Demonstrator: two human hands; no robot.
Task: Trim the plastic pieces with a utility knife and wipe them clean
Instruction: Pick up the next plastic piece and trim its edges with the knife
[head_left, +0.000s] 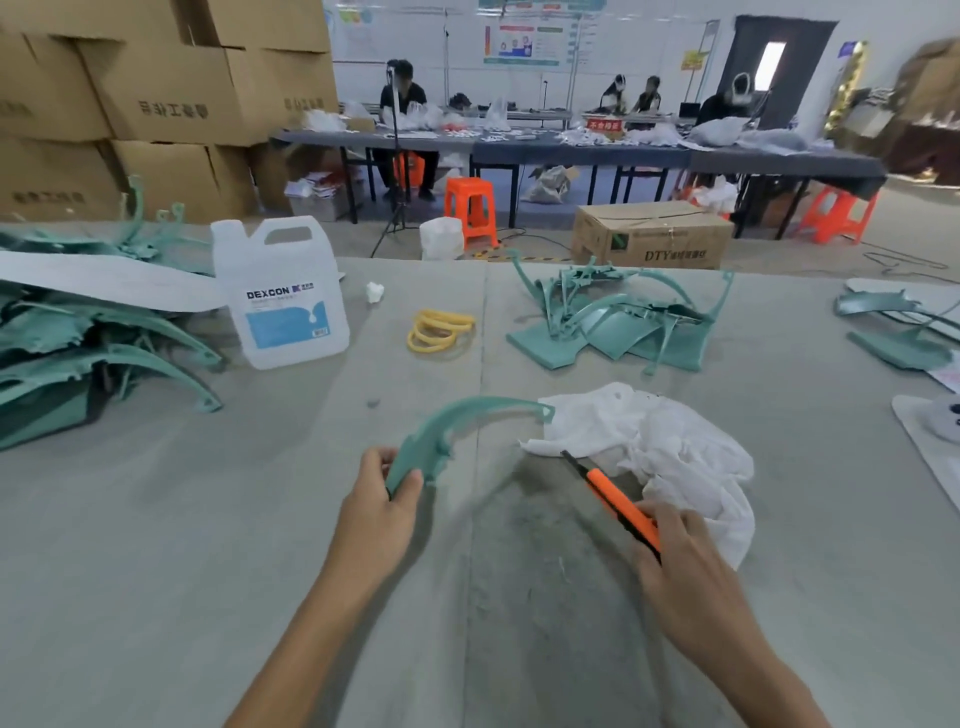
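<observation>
Left hand (379, 512) closed on teal plastic piece (457, 426), arc extending toward 2 o'clock. Right hand (685, 566) gripping orange utility knife (610, 499), tip toward 11 o'clock, beside white cloth (670, 447).

place: factory workshop | evidence: stacked cardboard boxes (171, 93); long worktables (571, 150); seated workers (402, 93); plastic stools (470, 208)

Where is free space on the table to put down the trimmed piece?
Bare grey table lies left of the left hand, below the clear plastic jug and yellow rubber bands. It is crowded at the teal plastic piles and white cloth.
</observation>
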